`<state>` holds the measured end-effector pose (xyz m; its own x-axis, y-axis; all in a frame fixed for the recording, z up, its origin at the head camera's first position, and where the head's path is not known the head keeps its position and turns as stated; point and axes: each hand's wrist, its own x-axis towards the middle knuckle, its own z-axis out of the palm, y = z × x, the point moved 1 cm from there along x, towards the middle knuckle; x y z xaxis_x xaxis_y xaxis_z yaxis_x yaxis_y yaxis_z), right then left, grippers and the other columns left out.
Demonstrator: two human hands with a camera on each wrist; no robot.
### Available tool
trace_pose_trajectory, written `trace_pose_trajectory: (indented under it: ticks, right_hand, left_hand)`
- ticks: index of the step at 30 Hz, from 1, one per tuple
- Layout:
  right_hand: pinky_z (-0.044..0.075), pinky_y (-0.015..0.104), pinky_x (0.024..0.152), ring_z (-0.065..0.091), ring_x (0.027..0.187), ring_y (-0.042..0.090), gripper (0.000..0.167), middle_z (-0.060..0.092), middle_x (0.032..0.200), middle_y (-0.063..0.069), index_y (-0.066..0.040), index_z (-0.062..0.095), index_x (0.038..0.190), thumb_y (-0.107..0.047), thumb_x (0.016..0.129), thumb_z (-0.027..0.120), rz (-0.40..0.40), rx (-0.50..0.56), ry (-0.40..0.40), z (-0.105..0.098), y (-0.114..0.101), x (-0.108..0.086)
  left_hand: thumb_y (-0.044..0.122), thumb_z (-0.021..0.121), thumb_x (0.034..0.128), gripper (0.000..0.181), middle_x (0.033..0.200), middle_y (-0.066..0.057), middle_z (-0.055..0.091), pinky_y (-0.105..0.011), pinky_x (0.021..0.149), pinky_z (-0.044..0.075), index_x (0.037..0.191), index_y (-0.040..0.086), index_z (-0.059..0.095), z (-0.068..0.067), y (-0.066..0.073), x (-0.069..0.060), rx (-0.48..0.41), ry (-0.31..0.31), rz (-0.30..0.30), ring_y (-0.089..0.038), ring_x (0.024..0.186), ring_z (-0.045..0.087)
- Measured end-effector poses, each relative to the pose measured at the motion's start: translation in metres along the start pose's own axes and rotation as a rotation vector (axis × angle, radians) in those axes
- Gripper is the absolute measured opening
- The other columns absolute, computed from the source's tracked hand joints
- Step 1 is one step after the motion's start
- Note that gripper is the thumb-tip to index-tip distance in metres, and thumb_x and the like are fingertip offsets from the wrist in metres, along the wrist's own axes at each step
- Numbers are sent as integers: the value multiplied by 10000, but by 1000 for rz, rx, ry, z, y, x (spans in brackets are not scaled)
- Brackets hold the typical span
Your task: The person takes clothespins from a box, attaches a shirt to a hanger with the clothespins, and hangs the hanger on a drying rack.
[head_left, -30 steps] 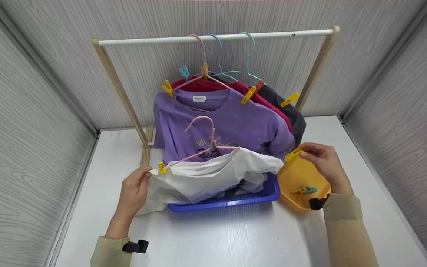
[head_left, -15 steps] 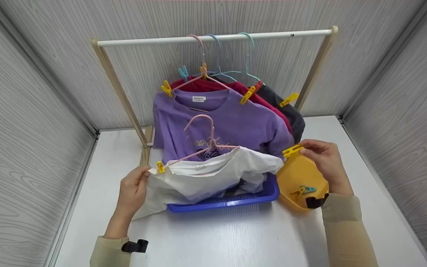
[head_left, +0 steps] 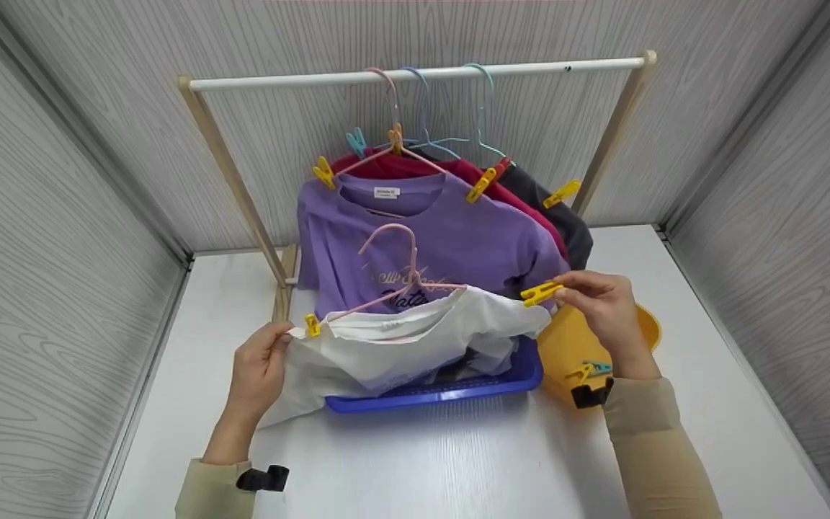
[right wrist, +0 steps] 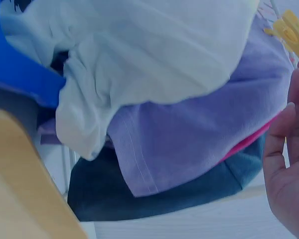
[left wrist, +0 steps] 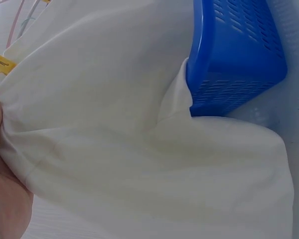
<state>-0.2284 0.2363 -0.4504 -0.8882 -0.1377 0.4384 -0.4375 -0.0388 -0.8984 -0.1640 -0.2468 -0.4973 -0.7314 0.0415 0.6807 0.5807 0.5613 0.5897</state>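
A white shirt (head_left: 415, 346) hangs on a pink hanger (head_left: 411, 281), its lower part over a blue basket (head_left: 451, 395). One yellow clothespin (head_left: 313, 325) clips the shirt to the hanger's left arm. My left hand (head_left: 260, 367) pinches the shirt's left shoulder beside that clip; the left wrist view shows the cloth drawn taut from the fingers. With thumb and fingers my right hand (head_left: 602, 310) pinches another yellow clothespin (head_left: 541, 293), just above the shirt's right sleeve and apart from it. In the right wrist view this clothespin (right wrist: 294, 37) sits at the fingertips.
Behind, a rack's white bar (head_left: 278, 81) carries a purple shirt (head_left: 429, 223), a red one (head_left: 386, 166) and a dark one (head_left: 566, 231), with several clothespins on them. A yellow bin (head_left: 581, 346) holding a few clothespins stands right of the basket.
My right hand has moved left with the yellow clothespin, from above the bin toward the white shirt's right side. The left hand and the shirt are nearly still.
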Motion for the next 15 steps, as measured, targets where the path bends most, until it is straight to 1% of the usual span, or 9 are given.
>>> trace_pose_trajectory:
  ticks: [5, 9, 12, 15]
  right_hand:
    - [564, 263, 747, 661, 760, 259, 106, 709, 886, 178, 156, 689, 959, 96, 872, 677, -3, -3, 0, 12, 3, 3]
    - [566, 290, 774, 672, 778, 278, 102, 711, 894, 183, 136, 704, 957, 84, 872, 685, -9, -26, -9, 20, 3, 6]
    - [565, 295, 779, 680, 784, 245, 99, 717, 891, 155, 125, 711, 951, 83, 864, 695, -13, -40, -11, 26, 4, 8]
    - [567, 294, 773, 688, 790, 213, 100, 723, 883, 130, 146, 701, 939, 100, 850, 699, -24, -15, -20, 31, 4, 9]
  left_hand:
    - [-114, 570, 925, 135, 872, -67, 669, -165, 684, 443, 963, -20, 659, 0, 2, 1, -6, -3, -8, -148, 730, 565]
    - [-106, 568, 929, 143, 873, -64, 673, -169, 668, 433, 970, -15, 670, -1, 4, 2, -18, 3, -8, -151, 708, 545]
    - [-104, 567, 930, 146, 878, -66, 678, -167, 673, 436, 974, -15, 674, -1, 5, 2, -23, 7, -8, -154, 714, 554]
    - [-101, 565, 933, 143, 874, -62, 673, -166, 663, 433, 973, -13, 671, -1, 4, 2, -19, 4, -12, -135, 704, 537]
